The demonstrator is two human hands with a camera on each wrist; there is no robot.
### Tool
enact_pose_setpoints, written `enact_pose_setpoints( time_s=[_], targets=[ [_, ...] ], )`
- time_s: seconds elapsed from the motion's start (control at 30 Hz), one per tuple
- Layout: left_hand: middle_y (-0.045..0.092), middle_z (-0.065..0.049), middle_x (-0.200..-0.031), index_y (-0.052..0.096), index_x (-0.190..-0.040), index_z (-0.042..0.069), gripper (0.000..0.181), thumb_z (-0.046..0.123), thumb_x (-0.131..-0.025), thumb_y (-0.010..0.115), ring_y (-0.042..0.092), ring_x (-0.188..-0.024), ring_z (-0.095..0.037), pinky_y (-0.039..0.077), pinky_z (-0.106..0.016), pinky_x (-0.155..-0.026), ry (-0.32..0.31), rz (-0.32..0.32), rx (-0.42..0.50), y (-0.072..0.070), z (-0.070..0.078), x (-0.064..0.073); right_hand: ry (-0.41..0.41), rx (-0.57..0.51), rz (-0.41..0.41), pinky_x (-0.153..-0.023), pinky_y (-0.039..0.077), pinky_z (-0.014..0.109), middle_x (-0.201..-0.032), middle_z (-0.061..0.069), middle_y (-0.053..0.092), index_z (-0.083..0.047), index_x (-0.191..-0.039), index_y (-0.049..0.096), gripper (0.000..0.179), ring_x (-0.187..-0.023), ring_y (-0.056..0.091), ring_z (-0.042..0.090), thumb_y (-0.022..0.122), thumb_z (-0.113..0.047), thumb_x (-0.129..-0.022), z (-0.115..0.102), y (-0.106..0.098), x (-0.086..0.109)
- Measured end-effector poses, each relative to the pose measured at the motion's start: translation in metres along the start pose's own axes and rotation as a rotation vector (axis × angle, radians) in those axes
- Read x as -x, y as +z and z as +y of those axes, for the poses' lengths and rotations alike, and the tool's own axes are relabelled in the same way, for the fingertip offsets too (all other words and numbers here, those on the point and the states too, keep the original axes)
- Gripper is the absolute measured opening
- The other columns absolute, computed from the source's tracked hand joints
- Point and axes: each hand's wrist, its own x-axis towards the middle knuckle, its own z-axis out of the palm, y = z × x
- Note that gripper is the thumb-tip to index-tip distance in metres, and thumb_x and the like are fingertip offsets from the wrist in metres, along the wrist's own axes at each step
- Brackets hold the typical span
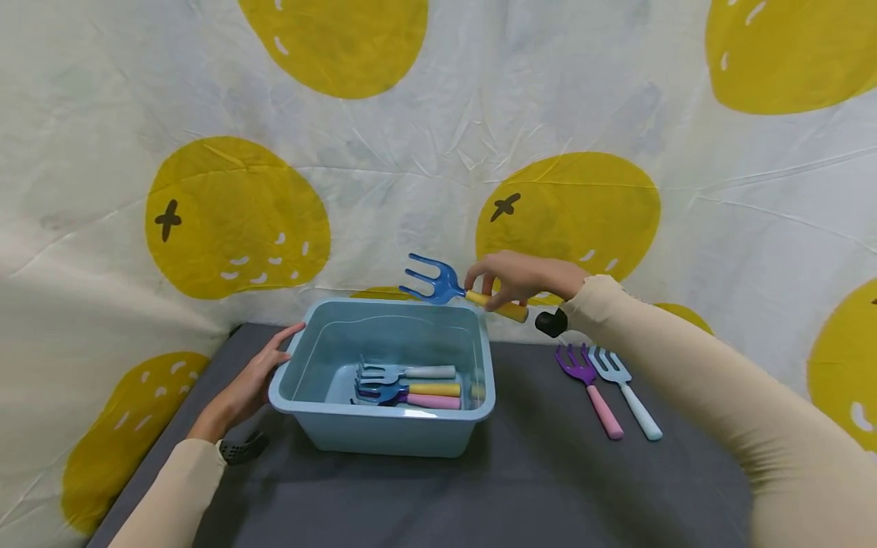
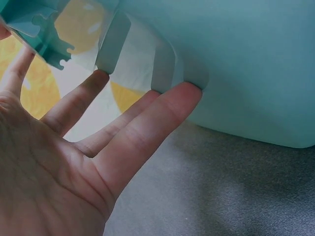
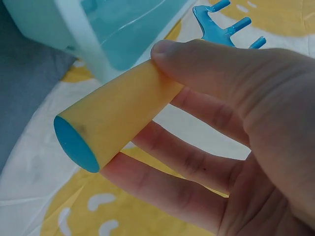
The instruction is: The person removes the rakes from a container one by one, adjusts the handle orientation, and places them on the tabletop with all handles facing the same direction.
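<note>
A small hand fork (image 1: 438, 285) with blue tines and a yellow handle hangs above the bin's right back rim, tines pointing left. My right hand (image 1: 517, 278) pinches its handle; in the right wrist view the thumb presses the yellow handle (image 3: 113, 108) against the fingers. The light-blue plastic bin (image 1: 384, 430) stands on the dark table. Along its left side, my left hand (image 1: 256, 377) rests with fairly straight fingers, their tips touching the outer wall in the left wrist view. Inside the bin lie several hand forks, with a white handle (image 1: 430, 372), a yellow one (image 1: 435, 389) and a pink one (image 1: 435, 401).
Right of the bin, a purple fork with a pink handle (image 1: 603, 411) and a pale-blue fork (image 1: 640, 411) lie side by side on the dark-grey tabletop (image 1: 521, 487). Behind the table hangs a white cloth (image 1: 404, 205) printed with yellow shapes.
</note>
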Motion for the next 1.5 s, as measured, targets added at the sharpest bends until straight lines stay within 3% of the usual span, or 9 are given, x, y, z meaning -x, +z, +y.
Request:
enact_pose_setpoints(
  time_s=[0.2, 0.43, 0.83, 1.17, 1.4, 1.5],
  targets=[
    [0.013, -0.018, -0.166, 0.015, -0.165, 0.031, 0.062, 0.031, -0.108, 0.038, 0.039, -0.132, -0.051, 0.049, -0.054, -0.095, 0.007, -0.005, -0.002, -0.001, 0.000, 0.000, 0.017, -0.032, 0.021, -0.058, 0.059, 0.037, -0.117, 0.015, 0.070, -0.014, -0.134, 0.065, 0.044, -0.087, 0.069, 0.027, 0.078, -0.012, -0.092, 0.014, 0.001, 0.014],
    [0.010, -0.015, -0.167, 0.015, -0.165, 0.031, 0.062, 0.031, -0.108, 0.038, 0.036, -0.134, -0.044, 0.048, -0.044, -0.094, 0.016, -0.002, -0.036, -0.001, 0.001, 0.000, 0.026, -0.098, 0.076, -0.059, 0.059, 0.038, -0.117, 0.015, 0.071, -0.011, -0.135, 0.063, 0.046, -0.099, 0.068, 0.029, 0.077, -0.011, -0.092, 0.034, 0.007, 0.032],
    [0.010, -0.016, -0.167, 0.015, -0.165, 0.031, 0.061, 0.030, -0.108, 0.037, 0.036, -0.134, -0.045, 0.048, -0.043, -0.092, 0.016, -0.005, -0.038, -0.001, 0.000, 0.002, 0.070, -0.254, 0.153, -0.060, 0.059, 0.041, -0.113, 0.014, 0.071, -0.009, -0.139, 0.061, 0.049, -0.086, 0.072, 0.024, 0.077, -0.015, -0.093, 0.076, 0.035, 0.059],
    [0.009, -0.017, -0.167, 0.013, -0.165, 0.031, 0.061, 0.031, -0.109, 0.037, 0.037, -0.134, -0.049, 0.050, -0.050, -0.091, 0.016, -0.012, -0.014, 0.000, 0.000, 0.004, 0.160, -0.442, 0.209, -0.064, 0.060, 0.042, -0.117, 0.017, 0.070, -0.008, -0.141, 0.060, 0.053, -0.084, 0.072, 0.025, 0.078, -0.021, -0.093, 0.115, 0.080, 0.073],
    [0.010, -0.017, -0.166, 0.013, -0.165, 0.032, 0.061, 0.032, -0.109, 0.036, 0.039, -0.131, -0.048, 0.051, -0.047, -0.089, 0.019, -0.008, -0.019, 0.001, -0.001, 0.002, 0.142, -0.477, 0.294, -0.068, 0.060, 0.042, -0.113, 0.017, 0.073, -0.005, -0.135, 0.063, 0.048, -0.093, 0.072, 0.028, 0.078, -0.019, -0.092, 0.150, 0.127, 0.077],
    [0.011, -0.017, -0.166, 0.013, -0.165, 0.032, 0.061, 0.032, -0.109, 0.036, 0.038, -0.131, -0.048, 0.050, -0.046, -0.090, 0.022, -0.007, -0.025, 0.000, 0.000, 0.001, 0.158, -0.558, 0.295, -0.067, 0.060, 0.045, -0.111, 0.017, 0.073, -0.003, -0.137, 0.061, 0.050, -0.089, 0.072, 0.029, 0.078, -0.018, -0.092, 0.160, 0.145, 0.079]
  ],
)
